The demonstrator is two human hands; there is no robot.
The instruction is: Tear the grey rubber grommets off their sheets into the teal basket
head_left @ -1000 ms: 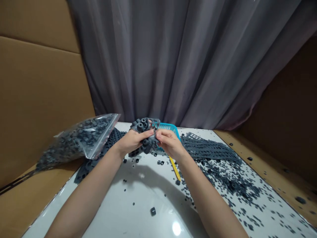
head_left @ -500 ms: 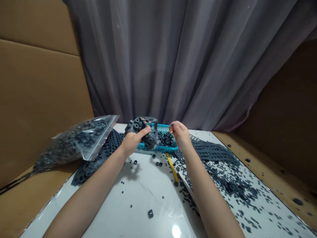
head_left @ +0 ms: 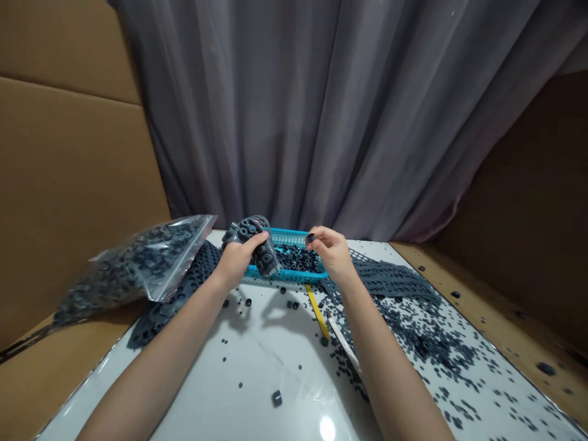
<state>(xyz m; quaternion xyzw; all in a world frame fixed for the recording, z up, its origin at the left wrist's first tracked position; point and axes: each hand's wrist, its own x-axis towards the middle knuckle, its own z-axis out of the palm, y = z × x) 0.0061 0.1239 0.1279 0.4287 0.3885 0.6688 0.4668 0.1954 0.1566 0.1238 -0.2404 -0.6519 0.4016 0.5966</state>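
Observation:
My left hand [head_left: 236, 260] is closed round a dark grey rubber sheet [head_left: 265, 257] studded with round, ring-like pieces; the sheet bends over the fingers. Between the thumb and fingertips of my right hand [head_left: 335, 252] sits a small black round rubber piece [head_left: 310, 237]. Both hands are above a blue plastic basket [head_left: 289, 273], one at each end of it. Loose black rubber pieces [head_left: 298, 258] lie heaped inside the basket.
At the left leans a clear zip bag [head_left: 133, 263] full of dark pieces, over a dark studded sheet [head_left: 158, 315]. Perforated grey sheets [head_left: 395, 280] lie to the right, near many scattered bits [head_left: 432, 346]. A yellow strip [head_left: 318, 312] and a white strip [head_left: 344, 344] rest in front.
The sheet in my left hand has turned and folded downward, drawing slightly left. My right hand has rotated, and the small piece in its fingertips now shows clearly.

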